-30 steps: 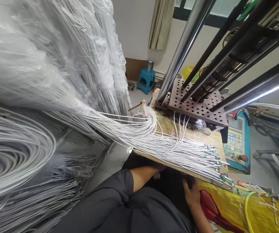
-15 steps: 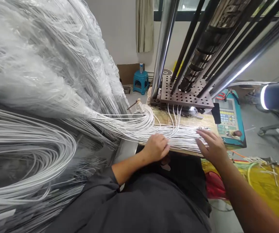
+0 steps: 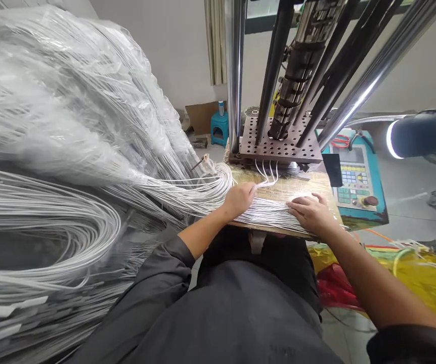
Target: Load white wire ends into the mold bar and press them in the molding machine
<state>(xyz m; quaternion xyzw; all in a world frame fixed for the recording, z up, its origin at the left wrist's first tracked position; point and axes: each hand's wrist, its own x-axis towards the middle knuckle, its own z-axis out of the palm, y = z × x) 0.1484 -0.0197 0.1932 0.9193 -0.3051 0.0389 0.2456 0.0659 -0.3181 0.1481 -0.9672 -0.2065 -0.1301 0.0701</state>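
A flat bundle of white cables (image 3: 269, 214) lies across the wooden table top. My left hand (image 3: 240, 197) is closed round several white cables (image 3: 266, 182) that run up into the machine's perforated metal plate (image 3: 254, 144). These cables bend and gather together where they enter my grip. Over the right part of the bundle, my right hand (image 3: 311, 212) lies with its fingers stretched out, touching the cables from above. The far ends of the bundle are partly hidden under it.
Thick metal columns (image 3: 235, 76) rise from the plate. A teal control panel (image 3: 358, 177) with red-handled pliers (image 3: 340, 141) stands at right, beside a lit lamp (image 3: 417, 136). Plastic-wrapped cable bundles (image 3: 70, 101) hang at left. A blue stool (image 3: 219, 126) stands behind.
My left hand has lifted several cables up off the bundle, toward the machine plate. My right hand has moved left and come down onto the bundle. The camera view has shifted a little.
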